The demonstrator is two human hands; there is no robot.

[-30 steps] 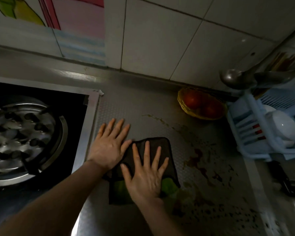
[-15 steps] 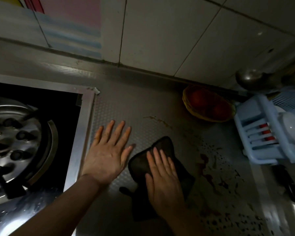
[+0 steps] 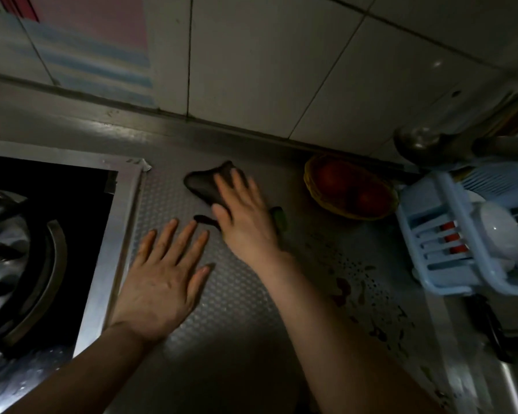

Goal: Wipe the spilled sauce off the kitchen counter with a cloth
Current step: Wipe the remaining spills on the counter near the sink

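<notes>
Gas hob (image 3: 27,249) at far left, set into the steel counter (image 3: 237,309). Left hand (image 3: 165,282) lies flat on the counter just right of the hob's rim, palm down, fingers straight and spread, holding nothing. Dark cloth (image 3: 205,182) lies just beyond its fingertips, toward the tiled wall. Right hand (image 3: 245,216) presses on the cloth's right part, fingers extended and slightly blurred; a green corner shows at the hand's right edge. Sauce spatter (image 3: 350,291), dark red drops, sits right of the right forearm, apart from the cloth. Basket of tomatoes (image 3: 350,189) by the wall; blue dish rack (image 3: 461,234) far right.
</notes>
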